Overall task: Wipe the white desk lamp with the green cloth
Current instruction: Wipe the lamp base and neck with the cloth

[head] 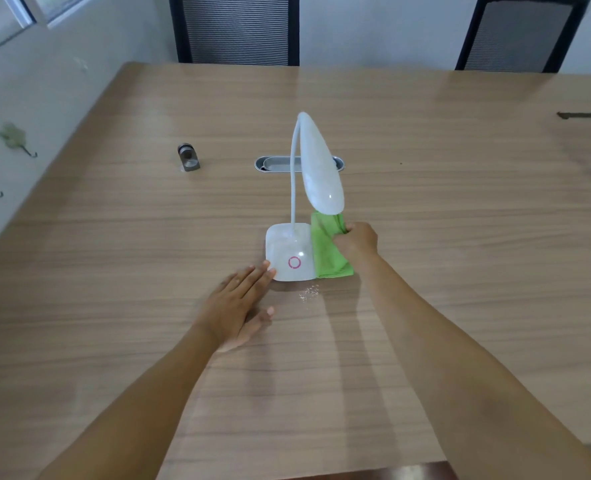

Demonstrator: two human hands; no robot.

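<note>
White desk lamp (292, 251) stands upright mid-table on the wooden table (460, 202), square base toward the person, thin neck rising from the base's far side and curving over to the long head, which hangs above the base's right half. Pink ring mark on the base's near part.

Green cloth (328, 251) lies draped over the base's right edge, running from under the lamp head down to the table at the base's near-right corner. Right hand (358, 241) sits on the cloth's right side, fingers curled shut around a bunch of the fabric; fingertips are buried in the folds, cloth spills out left of them against the base. The hand is just right of the base, below the tip of the lamp head.

Left hand (238, 303) lies flat on the table, palm down, fingers spread straight, holding nothing. Its fingertips touch the base's near-left corner; thumb is clear of it.

A few white specks on the table just in front of the base. Further back: small metal cylinder (188, 157) to the left, oval cable grommet (273, 164) behind the lamp neck, two dark chairs (235, 29) at the far edge.
</note>
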